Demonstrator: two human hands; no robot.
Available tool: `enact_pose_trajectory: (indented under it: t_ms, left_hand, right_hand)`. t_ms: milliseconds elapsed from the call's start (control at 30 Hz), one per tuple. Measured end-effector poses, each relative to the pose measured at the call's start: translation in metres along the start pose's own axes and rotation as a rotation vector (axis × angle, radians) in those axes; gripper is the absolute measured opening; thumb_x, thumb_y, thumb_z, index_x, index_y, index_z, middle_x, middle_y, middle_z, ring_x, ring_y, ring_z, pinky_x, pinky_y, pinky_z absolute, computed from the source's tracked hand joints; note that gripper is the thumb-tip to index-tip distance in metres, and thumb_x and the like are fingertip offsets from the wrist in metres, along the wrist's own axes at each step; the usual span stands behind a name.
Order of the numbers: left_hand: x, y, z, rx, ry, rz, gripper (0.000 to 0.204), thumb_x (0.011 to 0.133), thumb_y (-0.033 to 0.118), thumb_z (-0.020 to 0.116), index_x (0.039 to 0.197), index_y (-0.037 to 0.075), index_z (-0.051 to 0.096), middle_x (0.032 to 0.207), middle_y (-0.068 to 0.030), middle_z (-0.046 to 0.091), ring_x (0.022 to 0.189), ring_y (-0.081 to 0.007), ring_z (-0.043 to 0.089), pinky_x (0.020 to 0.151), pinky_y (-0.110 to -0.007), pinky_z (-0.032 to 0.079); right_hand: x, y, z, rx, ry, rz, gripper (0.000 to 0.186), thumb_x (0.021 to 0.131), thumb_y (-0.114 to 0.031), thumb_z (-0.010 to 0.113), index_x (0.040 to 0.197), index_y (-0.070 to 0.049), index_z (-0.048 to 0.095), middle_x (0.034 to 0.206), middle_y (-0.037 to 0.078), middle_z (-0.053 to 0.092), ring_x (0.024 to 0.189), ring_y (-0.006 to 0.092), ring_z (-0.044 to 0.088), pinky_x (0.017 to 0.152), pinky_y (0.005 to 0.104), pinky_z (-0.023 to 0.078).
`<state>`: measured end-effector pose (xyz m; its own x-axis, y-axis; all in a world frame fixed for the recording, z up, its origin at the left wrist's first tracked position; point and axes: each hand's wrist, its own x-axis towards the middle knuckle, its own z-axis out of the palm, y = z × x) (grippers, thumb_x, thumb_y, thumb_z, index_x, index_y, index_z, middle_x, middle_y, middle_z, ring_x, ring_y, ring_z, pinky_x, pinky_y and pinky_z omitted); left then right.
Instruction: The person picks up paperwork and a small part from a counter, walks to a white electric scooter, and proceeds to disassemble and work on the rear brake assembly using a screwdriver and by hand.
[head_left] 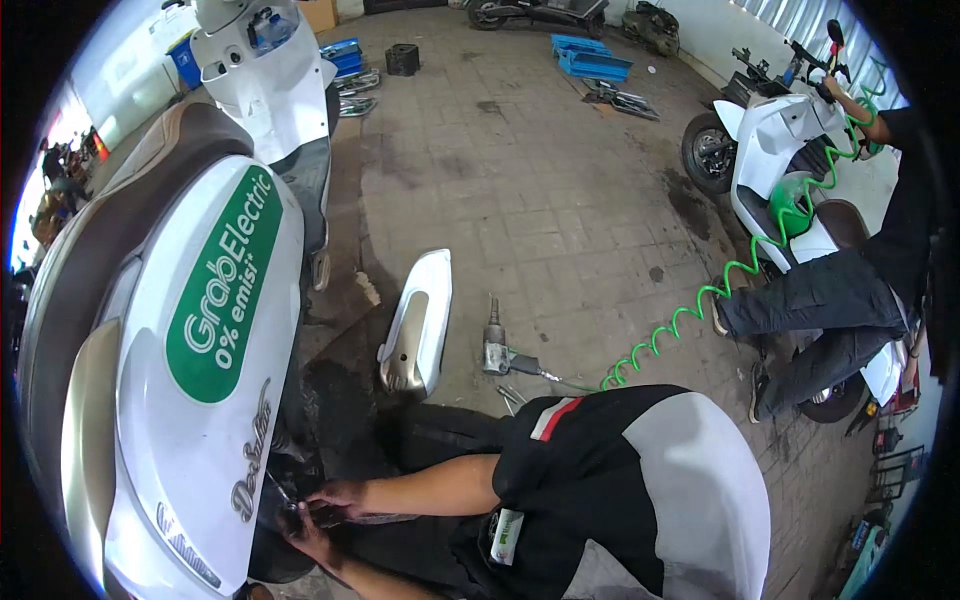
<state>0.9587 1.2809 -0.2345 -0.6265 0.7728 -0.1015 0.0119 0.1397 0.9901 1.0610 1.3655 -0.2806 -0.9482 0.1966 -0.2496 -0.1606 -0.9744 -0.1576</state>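
Observation:
Both hands are together low at the side of a white scooter (140,380) with a brown seat, in the dark gap beneath its body panel. My right hand (338,497) is bent inward, its fingers closed. Just below it, my left hand (312,540) has its fingers curled up at the same spot. A slim silver metal rod (281,487), perhaps a tool handle, slants down to the fingertips. Shadow hides what the fingers grip and the parts behind them.
A loose white-and-gold side panel (440,300) lies on the paved floor (560,160). Beside it is an air impact wrench (494,352) on a green coiled hose (673,328). At right, a co-worker (830,310) stands by another white scooter (780,135). Blue crates (590,60) lie farther back.

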Motion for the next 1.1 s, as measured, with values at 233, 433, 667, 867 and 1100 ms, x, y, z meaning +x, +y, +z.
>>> enact_pose_trajectory:
  t_ms: [233, 433, 667, 867, 1100]
  left_hand:
    - [-0.001, -0.010, 0.005, -0.098, 0.116, -0.128, 0.050, 0.088, 0.019, 0.069, 0.127, -0.003, 0.046, 0.104, -0.0166, 0.062, 0.079, -0.0203, 0.061, 0.061, -0.033, 0.052]
    - [0.005, -0.029, 0.007, -0.039, 0.259, 0.164, 0.078, 0.080, 0.025, 0.077, 0.137, -0.006, 0.035, 0.123, -0.0248, 0.056, 0.105, -0.0323, 0.057, 0.089, -0.041, 0.049]
    - [0.007, 0.047, 0.046, 0.793, 0.281, 0.117, 0.096, 0.076, 0.050, 0.074, 0.134, -0.015, 0.034, 0.130, -0.0365, 0.045, 0.124, -0.0455, 0.043, 0.104, -0.047, 0.036]
    - [0.020, 0.012, 0.045, 0.953, 0.495, 0.408, 0.080, 0.076, 0.058, 0.070, 0.107, -0.014, 0.056, 0.101, -0.0324, 0.061, 0.093, -0.0473, 0.058, 0.081, -0.051, 0.046]
    - [0.005, 0.048, 0.045, 0.818, 0.318, 0.055, 0.096, 0.083, 0.057, 0.063, 0.133, -0.020, 0.033, 0.132, -0.0390, 0.042, 0.123, -0.0459, 0.045, 0.103, -0.046, 0.037]
  right_hand:
    - [0.010, 0.008, -0.024, -0.235, -0.107, -0.217, 0.024, 0.092, -0.025, 0.060, 0.110, -0.009, 0.063, 0.103, 0.003, 0.067, 0.090, 0.0138, 0.062, 0.082, 0.0310, 0.050]
    - [0.006, 0.004, -0.016, -0.177, -0.053, -0.145, 0.026, 0.090, -0.028, 0.061, 0.105, -0.008, 0.066, 0.100, 0.006, 0.066, 0.090, 0.0180, 0.060, 0.079, 0.0398, 0.050]
    - [0.001, -0.006, -0.001, -0.254, -0.010, -0.139, 0.029, 0.093, -0.028, 0.059, 0.112, -0.008, 0.065, 0.112, 0.006, 0.065, 0.107, 0.0204, 0.057, 0.091, 0.0387, 0.044]
    - [0.017, 0.008, -0.049, -0.312, -0.072, -0.272, 0.032, 0.094, -0.029, 0.058, 0.118, -0.008, 0.063, 0.119, 0.005, 0.062, 0.108, 0.0183, 0.055, 0.095, 0.0373, 0.042]
    - [0.024, 0.016, -0.039, -0.255, -0.016, -0.165, 0.030, 0.095, -0.028, 0.058, 0.112, -0.004, 0.064, 0.107, 0.004, 0.065, 0.097, 0.0162, 0.059, 0.083, 0.0337, 0.048]
